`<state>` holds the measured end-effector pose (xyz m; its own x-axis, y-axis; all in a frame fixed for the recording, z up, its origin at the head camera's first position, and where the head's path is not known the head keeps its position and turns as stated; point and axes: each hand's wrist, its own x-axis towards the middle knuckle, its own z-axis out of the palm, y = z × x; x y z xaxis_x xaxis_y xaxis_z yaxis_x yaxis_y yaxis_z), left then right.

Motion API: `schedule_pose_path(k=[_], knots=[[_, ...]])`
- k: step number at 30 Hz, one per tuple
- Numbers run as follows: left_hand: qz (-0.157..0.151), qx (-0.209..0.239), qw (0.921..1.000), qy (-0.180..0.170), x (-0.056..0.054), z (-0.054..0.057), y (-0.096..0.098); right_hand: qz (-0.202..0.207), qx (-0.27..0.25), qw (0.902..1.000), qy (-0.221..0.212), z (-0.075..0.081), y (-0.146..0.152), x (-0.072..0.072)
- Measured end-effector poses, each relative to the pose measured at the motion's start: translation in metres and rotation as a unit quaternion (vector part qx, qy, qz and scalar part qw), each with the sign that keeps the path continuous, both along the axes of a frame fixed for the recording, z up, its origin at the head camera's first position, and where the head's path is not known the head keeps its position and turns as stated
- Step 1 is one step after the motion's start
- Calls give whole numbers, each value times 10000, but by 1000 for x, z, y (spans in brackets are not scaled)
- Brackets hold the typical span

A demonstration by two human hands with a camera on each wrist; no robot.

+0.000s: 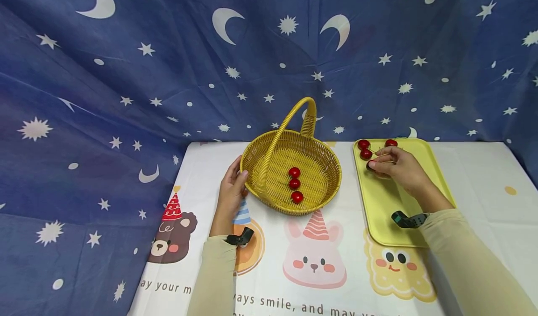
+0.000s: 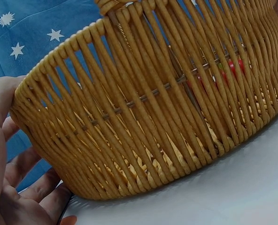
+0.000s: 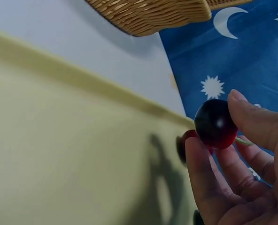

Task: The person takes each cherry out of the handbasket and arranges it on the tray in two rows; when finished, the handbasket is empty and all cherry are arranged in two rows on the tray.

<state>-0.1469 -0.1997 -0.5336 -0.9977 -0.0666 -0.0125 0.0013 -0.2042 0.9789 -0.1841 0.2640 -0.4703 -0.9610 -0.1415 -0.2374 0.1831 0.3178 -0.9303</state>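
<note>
A yellow wicker basket point(image 1: 313, 166) with an arched handle stands on the table. My left hand point(image 1: 230, 192) holds it at the left side, fingers against the outer wall and rim. Three red cherries point(image 1: 294, 183) lie in a row on the basket's floor. Over the far left part of a yellow tray point(image 1: 382, 222), my right hand point(image 1: 403, 169) pinches a dark red cherry point(image 3: 216, 124) between thumb and fingers; a green stem shows beside it. Two cherries point(image 1: 365, 154) lie in the tray's far left corner, and another cherry point(image 1: 391, 143) sits by the far edge, just beyond the hand.
A white cloth with cartoon prints, including a pink rabbit point(image 1: 314, 255), covers the table. Behind and to the left hangs a blue curtain point(image 1: 252, 64) with moons and stars. The basket's handle point(image 1: 290, 115) arches above its rim.
</note>
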Motion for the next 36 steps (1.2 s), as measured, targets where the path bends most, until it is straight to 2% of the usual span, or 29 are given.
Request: schedule_pose_path(k=[7,10,14,20,27,36], knots=[[-14,-6,10000,35,0,-1,-1,-137,81,9999,29,-11,-1,1],[-20,4,10000,35,0,-1,-1,-269,595,9977,185,-16,-1,1],[-30,-8,10000,8,0,-1,-1,-426,1403,9887,315,-19,1,1],[-24,-11,10000,-50,0,-1,-1,-611,1683,9834,306,-21,-1,-1],[2,-68,10000,-72,0,0,0,-819,665,9944,56,-23,-8,-3],[-15,-71,10000,-41,0,-1,-1,-1180,789,9899,-66,-27,-13,-5]])
